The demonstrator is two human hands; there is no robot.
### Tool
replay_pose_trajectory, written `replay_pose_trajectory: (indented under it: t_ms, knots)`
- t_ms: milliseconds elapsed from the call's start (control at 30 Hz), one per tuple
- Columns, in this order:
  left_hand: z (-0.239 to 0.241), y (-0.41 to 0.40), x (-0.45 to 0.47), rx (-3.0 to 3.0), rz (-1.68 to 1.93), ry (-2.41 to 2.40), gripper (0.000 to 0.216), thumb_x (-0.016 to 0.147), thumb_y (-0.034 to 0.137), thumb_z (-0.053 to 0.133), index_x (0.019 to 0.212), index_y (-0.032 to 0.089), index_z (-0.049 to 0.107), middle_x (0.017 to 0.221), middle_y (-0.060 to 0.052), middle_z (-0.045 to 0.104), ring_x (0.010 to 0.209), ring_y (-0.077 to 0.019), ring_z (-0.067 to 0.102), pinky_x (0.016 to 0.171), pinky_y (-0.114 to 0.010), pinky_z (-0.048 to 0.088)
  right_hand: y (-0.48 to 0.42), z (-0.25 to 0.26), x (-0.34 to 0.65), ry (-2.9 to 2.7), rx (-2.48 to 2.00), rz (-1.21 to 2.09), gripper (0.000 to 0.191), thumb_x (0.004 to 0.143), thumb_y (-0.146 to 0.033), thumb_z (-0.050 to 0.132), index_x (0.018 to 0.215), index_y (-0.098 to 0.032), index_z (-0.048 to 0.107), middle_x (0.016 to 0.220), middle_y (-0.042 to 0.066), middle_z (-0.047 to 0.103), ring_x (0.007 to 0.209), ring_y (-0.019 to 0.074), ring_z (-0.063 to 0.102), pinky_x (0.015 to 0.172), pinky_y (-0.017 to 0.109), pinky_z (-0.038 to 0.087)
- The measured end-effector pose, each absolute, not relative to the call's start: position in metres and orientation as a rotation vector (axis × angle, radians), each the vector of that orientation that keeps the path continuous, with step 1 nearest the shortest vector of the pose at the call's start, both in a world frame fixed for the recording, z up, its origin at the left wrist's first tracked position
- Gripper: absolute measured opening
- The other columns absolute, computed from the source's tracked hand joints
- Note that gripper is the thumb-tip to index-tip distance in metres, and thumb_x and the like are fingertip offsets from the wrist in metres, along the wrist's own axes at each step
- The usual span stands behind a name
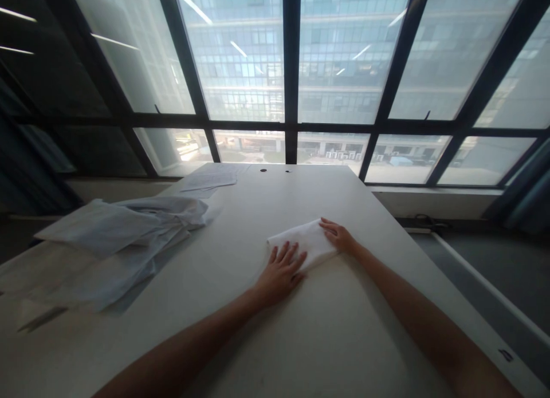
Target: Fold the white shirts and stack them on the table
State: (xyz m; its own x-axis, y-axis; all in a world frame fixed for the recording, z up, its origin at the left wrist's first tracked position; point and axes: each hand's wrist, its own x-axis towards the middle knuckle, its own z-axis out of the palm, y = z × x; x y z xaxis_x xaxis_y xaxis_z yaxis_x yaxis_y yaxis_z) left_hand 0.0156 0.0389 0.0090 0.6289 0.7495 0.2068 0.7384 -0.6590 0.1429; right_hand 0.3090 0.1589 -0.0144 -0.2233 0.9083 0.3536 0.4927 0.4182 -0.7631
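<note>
A folded white cloth [307, 237] lies flat on the white table [335, 318], around the middle. My left hand [281, 272] rests on its near left part with the fingers spread. At the cloth's right end, my right hand [337, 235] lies over the edge, fingers stretched out and pointing up and left. Both palms face down, and neither hand is wrapped round anything. Part of the cloth is hidden beneath my fingers.
A loose pile of thin, whitish sheet-like material [124, 232] spreads over the table's left side. Behind it lie printed papers [210, 179]. A small dark round spot [263, 170] is near the far edge. Tall windows [335, 60] stand beyond the table.
</note>
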Motion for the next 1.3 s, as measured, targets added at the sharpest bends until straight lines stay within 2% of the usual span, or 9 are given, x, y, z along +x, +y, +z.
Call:
replay_pose_trajectory:
  t_ms: [200,300,400,600,733,867,1033,1167,1300]
  knots:
    - [0.016,0.072,-0.02,2.736,0.294,1.392,0.068,0.093,0.004,0.037,0.155,0.03,0.044,0.166,-0.004,0.032,0.156,-0.0271,0.022,0.124,-0.057,0.019,0.159,-0.009,0.318,-1.509,-1.571,0.396,0.039,0.09,-0.03,0.043,0.1,-0.017,0.078,0.107,0.011,0.078,0.104,0.0234,0.07,0.097,0.033,0.051]
    - [0.022,0.092,-0.036,2.642,0.359,1.587,0.074,0.082,-0.004,0.036,0.147,0.023,0.054,0.16,-0.006,0.043,0.152,-0.0255,0.031,0.125,-0.056,0.019,0.161,-0.005,0.329,-1.392,-1.665,0.36,0.039,0.085,-0.026,0.042,0.097,-0.016,0.077,0.104,0.011,0.078,0.102,0.0242,0.07,0.096,0.034,0.051]
    - [0.024,0.096,-0.032,2.629,0.553,1.666,0.06,0.087,0.002,0.038,0.141,0.019,0.061,0.155,-0.009,0.05,0.149,-0.0256,0.038,0.126,-0.052,0.02,0.161,-0.005,0.329,-1.419,-1.632,0.383,0.039,0.082,-0.022,0.044,0.102,-0.015,0.076,0.11,0.013,0.077,0.107,0.024,0.069,0.099,0.036,0.05]
    - [0.011,0.082,-0.007,2.825,0.499,1.171,0.051,0.103,0.035,0.046,0.154,0.026,0.046,0.163,-0.006,0.038,0.154,-0.026,0.026,0.126,-0.052,0.021,0.156,-0.006,0.316,-1.738,-1.415,0.571,0.037,0.075,-0.016,0.057,0.105,-0.019,0.078,0.113,0.007,0.077,0.109,0.0228,0.068,0.102,0.037,0.05]
    - [0.013,0.087,0.006,2.809,0.508,1.201,0.05,0.102,0.035,0.05,0.152,0.027,0.049,0.161,-0.008,0.042,0.152,-0.0262,0.031,0.124,-0.051,0.025,0.149,-0.001,0.317,-1.933,-1.277,0.636,0.057,0.064,-0.009,0.059,0.117,-0.021,0.076,0.124,0.006,0.074,0.12,0.0265,0.063,0.111,0.043,0.043]
    - [0.028,0.096,0.028,2.838,0.468,0.992,0.051,0.101,0.033,0.054,0.151,0.031,0.049,0.161,-0.006,0.041,0.153,-0.0242,0.031,0.126,-0.051,0.021,0.147,0.005,0.32,-1.969,-1.253,0.65,0.055,0.066,-0.014,0.062,0.12,-0.021,0.075,0.124,0.006,0.073,0.121,0.0282,0.062,0.111,0.045,0.043]
    - [0.031,0.108,0.047,2.524,0.792,1.102,0.04,0.106,0.033,0.039,0.133,0.025,0.066,0.138,-0.007,0.067,0.132,-0.0246,0.058,0.118,-0.045,0.036,0.153,0.001,0.32,-1.967,-1.213,0.648,0.049,0.072,-0.018,0.061,0.118,-0.019,0.076,0.124,0.008,0.074,0.119,0.0279,0.064,0.109,0.043,0.044]
    - [0.024,0.116,0.049,2.188,1.016,1.226,0.055,0.106,0.051,0.033,0.107,0.015,0.075,0.095,-0.008,0.077,0.087,-0.0254,0.069,0.085,-0.037,0.053,0.16,-0.006,0.311,-1.927,-1.299,0.589,0.041,0.078,-0.025,0.061,0.117,-0.021,0.076,0.115,0.006,0.076,0.105,0.0235,0.067,0.097,0.034,0.049]
    - [0.02,0.118,0.048,2.136,1.085,1.134,0.055,0.105,0.054,0.035,0.109,0.016,0.074,0.098,-0.006,0.075,0.089,-0.0234,0.066,0.083,-0.032,0.051,0.164,-0.01,0.299,-1.816,-1.485,0.509,0.025,0.084,-0.036,0.06,0.093,-0.019,0.077,0.086,0.002,0.075,0.08,0.0189,0.065,0.072,0.025,0.049]
